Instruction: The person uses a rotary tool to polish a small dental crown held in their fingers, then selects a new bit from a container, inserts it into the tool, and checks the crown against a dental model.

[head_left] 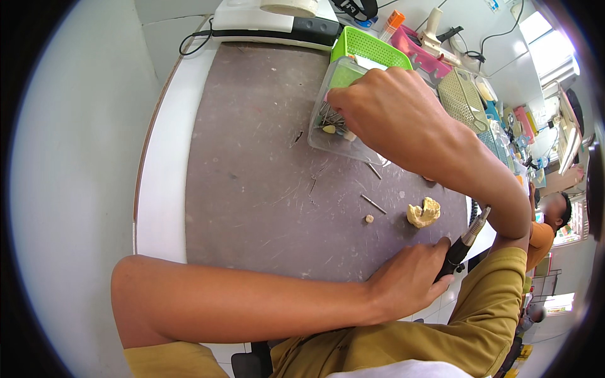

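My left hand (413, 277) is closed around a black rotary handpiece (454, 255) with a metal nose, near the bench's front edge. My right hand (384, 107) reaches over a clear plastic box (324, 142) of metal burs and small tips (328, 120), fingers bent together inside it; what they hold, if anything, is hidden. On the brown mat (252, 157) beside the handpiece lie a yellow plaster dental cast (423, 213), a small round beige piece (369, 218) and two thin metal rods (373, 203), one of them by the box.
Behind the box stand a green basket (365, 47), a pink basket (403, 41), a beige basket (460, 101) and a white machine (271, 28). A wall (82, 176) borders the left. At right, a co-worker in orange (541, 233) sits further along the bench.
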The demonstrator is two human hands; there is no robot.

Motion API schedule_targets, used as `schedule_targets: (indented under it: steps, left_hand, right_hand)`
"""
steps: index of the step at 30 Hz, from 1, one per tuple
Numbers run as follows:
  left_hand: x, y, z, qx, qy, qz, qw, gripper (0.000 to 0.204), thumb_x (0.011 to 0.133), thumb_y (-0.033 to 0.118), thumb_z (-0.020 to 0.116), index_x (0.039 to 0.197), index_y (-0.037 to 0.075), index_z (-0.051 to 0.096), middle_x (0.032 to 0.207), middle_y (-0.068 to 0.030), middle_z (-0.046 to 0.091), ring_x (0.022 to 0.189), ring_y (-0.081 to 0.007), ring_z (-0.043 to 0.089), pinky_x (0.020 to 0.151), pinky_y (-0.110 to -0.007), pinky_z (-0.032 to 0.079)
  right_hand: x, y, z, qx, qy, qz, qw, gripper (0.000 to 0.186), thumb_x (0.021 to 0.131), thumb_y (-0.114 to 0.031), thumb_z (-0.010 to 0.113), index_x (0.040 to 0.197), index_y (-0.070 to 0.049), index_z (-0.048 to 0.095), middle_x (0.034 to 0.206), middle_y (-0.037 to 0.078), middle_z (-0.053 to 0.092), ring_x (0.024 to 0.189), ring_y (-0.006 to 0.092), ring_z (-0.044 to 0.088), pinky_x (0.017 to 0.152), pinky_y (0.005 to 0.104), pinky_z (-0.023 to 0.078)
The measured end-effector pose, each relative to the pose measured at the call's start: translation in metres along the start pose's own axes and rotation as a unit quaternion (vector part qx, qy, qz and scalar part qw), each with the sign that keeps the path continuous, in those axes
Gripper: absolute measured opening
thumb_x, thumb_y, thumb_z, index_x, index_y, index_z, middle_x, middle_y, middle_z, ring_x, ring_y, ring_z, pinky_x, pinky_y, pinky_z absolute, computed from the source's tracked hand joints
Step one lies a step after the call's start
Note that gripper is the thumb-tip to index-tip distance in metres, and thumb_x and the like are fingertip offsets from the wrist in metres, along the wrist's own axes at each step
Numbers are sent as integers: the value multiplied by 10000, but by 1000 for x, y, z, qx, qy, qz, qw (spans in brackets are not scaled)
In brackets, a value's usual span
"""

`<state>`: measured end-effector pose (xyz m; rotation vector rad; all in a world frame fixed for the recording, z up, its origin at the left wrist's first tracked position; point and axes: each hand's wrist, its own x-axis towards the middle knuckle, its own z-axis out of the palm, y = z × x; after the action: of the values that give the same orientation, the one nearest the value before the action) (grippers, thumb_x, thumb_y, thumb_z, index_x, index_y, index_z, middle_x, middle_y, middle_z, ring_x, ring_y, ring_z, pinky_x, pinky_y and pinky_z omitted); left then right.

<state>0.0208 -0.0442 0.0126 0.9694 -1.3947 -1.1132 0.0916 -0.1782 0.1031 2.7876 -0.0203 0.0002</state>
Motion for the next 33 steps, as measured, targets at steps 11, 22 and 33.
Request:
schedule_targets:
  steps: [11,22,33]
  left_hand:
    - [0,2,0,4,6,5,1000,299,881,150,663,981,-67,482,763,-290,603,751,-490,599,659,-525,464]
    - [-1,3,0,1,-4,1,1000,309,880,152,664,994,-69,480,776,-296,602,759,-497,595,662,-527,466]
    - [-1,3,0,15,10,15,1000,315,876,157,666,996,-75,490,749,-305,599,744,-504,594,647,-529,470]
  right_hand:
    - [5,-5,1,-46,2,-56,997,55,650,15,704,692,-20,702,704,174,683,711,325,714,601,394,569]
    - [5,-10,5,-30,29,-25,999,76,629,32,704,667,-31,686,667,165,670,672,314,704,556,394,558]
    - [10,-9,6,-20,-2,-3,1000,52,654,22,685,668,-29,684,686,175,676,681,317,705,542,402,547]
